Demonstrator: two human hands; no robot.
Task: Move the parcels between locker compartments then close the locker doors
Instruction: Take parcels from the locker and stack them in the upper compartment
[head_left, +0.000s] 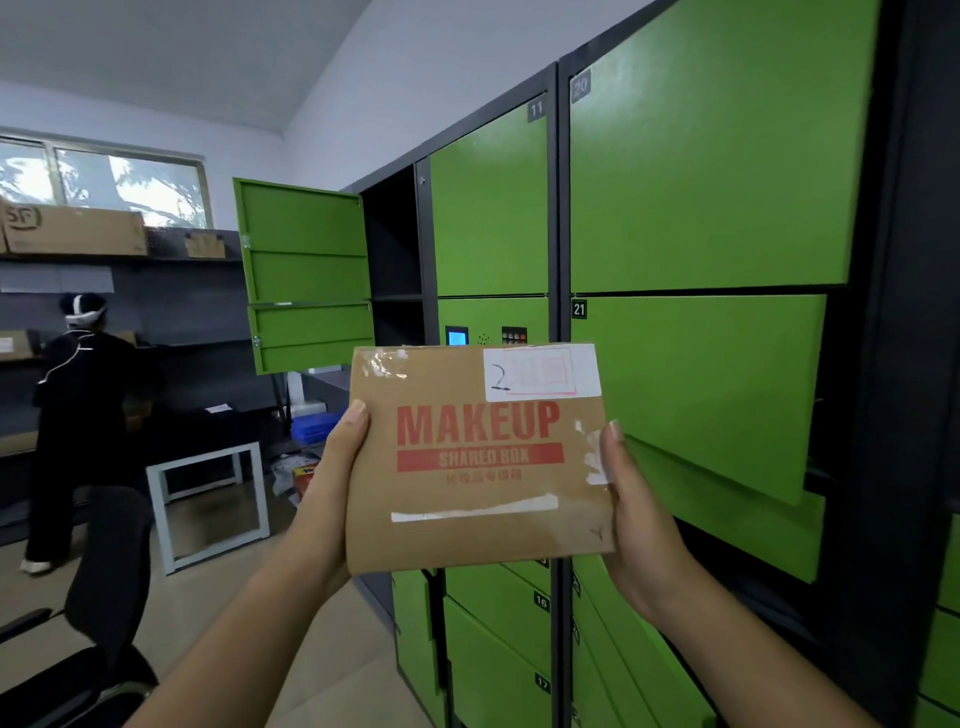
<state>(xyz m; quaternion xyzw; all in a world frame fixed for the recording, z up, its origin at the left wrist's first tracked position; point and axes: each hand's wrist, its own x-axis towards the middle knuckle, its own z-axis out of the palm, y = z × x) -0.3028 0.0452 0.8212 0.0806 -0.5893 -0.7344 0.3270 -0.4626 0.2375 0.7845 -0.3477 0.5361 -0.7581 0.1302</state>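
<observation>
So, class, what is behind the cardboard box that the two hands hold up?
Green locker doors; a small blue screen and buttons show just above the box. What lies directly behind the box is hidden.

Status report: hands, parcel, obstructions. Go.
Left hand and right hand grip the parcel by its sides, held up before lockers. Door 21 ajar at right; far-left doors open.
</observation>
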